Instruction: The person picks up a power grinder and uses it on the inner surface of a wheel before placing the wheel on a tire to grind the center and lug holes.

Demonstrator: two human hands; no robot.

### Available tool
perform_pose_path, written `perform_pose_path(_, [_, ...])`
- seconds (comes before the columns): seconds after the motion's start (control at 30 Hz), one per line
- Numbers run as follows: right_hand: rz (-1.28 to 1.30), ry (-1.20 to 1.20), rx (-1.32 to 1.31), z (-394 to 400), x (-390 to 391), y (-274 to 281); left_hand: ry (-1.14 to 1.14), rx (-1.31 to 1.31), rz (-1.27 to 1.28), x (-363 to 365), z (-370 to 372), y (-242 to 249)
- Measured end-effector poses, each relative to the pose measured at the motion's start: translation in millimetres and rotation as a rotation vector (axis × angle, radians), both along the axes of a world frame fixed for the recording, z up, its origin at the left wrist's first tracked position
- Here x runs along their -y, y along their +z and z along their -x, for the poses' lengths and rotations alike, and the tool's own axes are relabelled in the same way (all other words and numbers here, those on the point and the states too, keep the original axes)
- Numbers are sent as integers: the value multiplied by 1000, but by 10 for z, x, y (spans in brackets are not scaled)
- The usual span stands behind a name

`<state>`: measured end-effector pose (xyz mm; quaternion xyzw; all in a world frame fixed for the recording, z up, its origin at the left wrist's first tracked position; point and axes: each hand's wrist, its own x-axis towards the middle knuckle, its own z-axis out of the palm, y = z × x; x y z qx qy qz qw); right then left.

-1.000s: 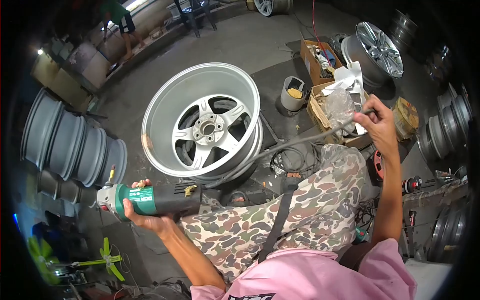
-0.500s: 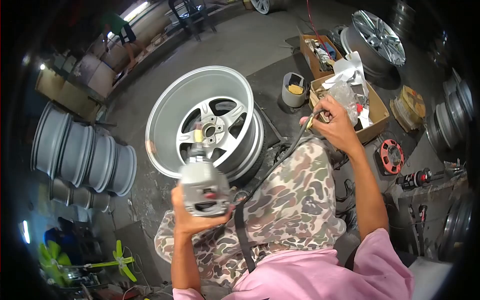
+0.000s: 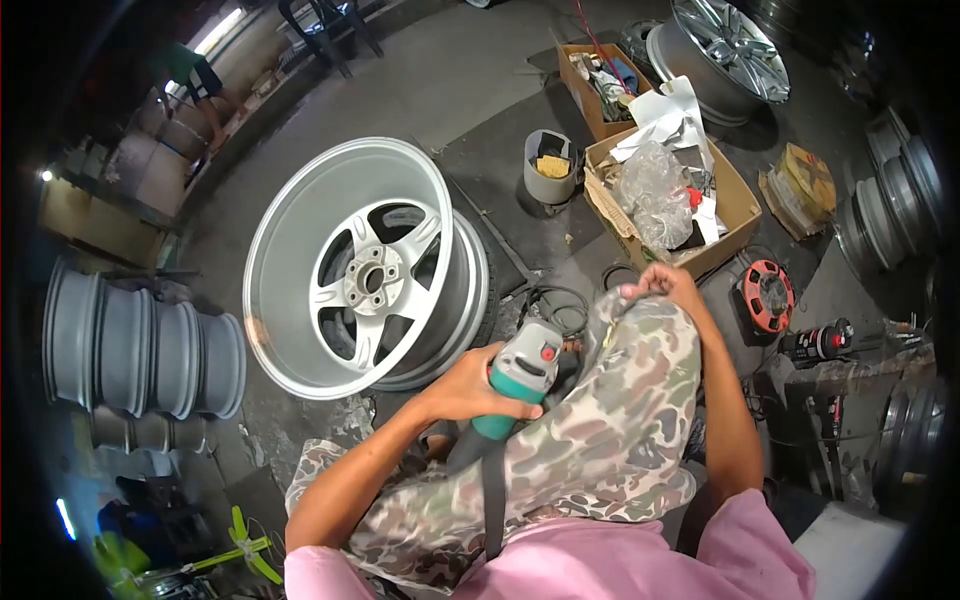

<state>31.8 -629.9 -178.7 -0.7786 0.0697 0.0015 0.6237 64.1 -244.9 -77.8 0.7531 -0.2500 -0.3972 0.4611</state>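
A silver alloy wheel rim (image 3: pixel 345 270) with five spokes lies tilted before me, its hollow side facing up. My left hand (image 3: pixel 475 390) is wrapped round the teal body of an angle grinder (image 3: pixel 520 370). Its grey head with a red button points toward my right knee, close to the camouflage trousers (image 3: pixel 630 400). At that knee my right hand (image 3: pixel 665 285) has its fingers curled against the cloth. Whether they hold anything is hidden. A black cable (image 3: pixel 560 305) lies looped on the floor between the rim and the knee.
Beyond my right hand stand a cardboard box (image 3: pixel 740 235) of plastic and paper, and a grey bucket (image 3: pixel 548 185) with a yellow sponge. A red cable reel (image 3: pixel 767 297) sits to the right. Stacked rims (image 3: pixel 150 350) stand at left. Another person bends at the far left.
The grinder has swung down and right from over the rim to my lap. My right hand has lowered to the knee, the cable no longer visible in it. The view has shifted.
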Motion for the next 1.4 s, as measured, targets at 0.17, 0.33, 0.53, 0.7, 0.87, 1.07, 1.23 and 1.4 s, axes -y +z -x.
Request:
perform_pose_path(0.17, [-422, -101, -269, 484, -271, -95, 97, -1, -151, 232, -212, -1017])
perform_pose_path(0.33, [-543, -165, -380, 1017, -408, -317, 168, 422, -454, 455, -191, -1716])
perform_pose_path(0.53, [-418, -255, -483, 1496, -493, -533, 47, 502, -531, 442, -87, -1976])
perform_pose_path(0.7, [-366, -273, -499, 1533, -459, -623, 87, 504, -466, 430, 17, -1986])
perform_pose_path(0.87, [-316, -264, -470, 1502, -447, -631, 83, 491, -477, 482, -2, -1939])
perform_pose_path(1.07, [-260, -264, -443, 1596, -474, -650, 140, 358, -656, 221, 219, -2320])
perform_pose_path(1.23, [-198, -276, -408, 1750, -638, -899, 173, 275, -749, -44, 426, -2503])
perform_pose_path(1.4, [-147, -294, -350, 1992, -928, -1257, 190, 379, -732, -260, 623, -3198])
